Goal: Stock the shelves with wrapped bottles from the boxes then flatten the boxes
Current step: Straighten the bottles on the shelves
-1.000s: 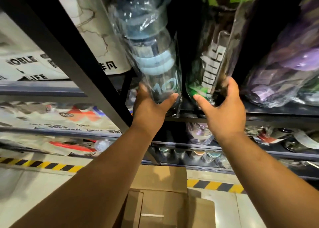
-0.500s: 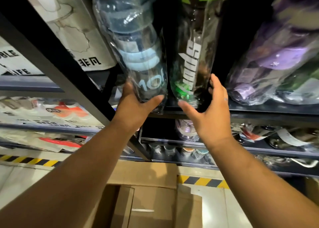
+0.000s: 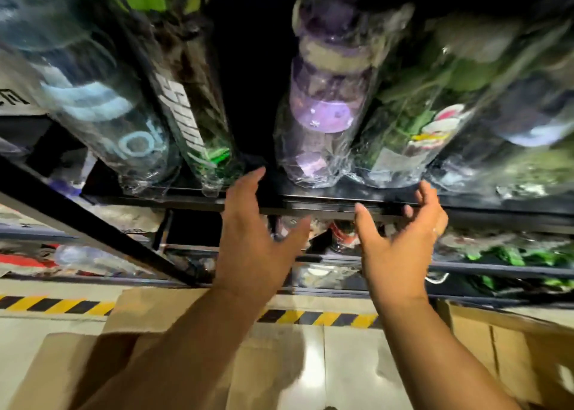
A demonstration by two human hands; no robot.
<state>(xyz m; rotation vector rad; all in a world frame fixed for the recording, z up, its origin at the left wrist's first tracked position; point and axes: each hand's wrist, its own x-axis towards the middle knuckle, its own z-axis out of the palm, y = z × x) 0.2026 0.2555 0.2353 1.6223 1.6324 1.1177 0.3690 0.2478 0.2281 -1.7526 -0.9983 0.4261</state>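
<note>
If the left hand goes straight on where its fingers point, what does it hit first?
Probably nothing: the left hand points into the dark gap between the black-and-green bottle and the purple bottle, though depth is unclear.

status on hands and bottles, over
Left hand open, empty. Right hand open, empty, both at the shelf edge. Purple bottle stands wrapped on it, no hand on it. Nothing in the way.

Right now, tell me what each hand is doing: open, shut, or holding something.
Left hand: open, holding nothing.
Right hand: open, holding nothing.
</note>
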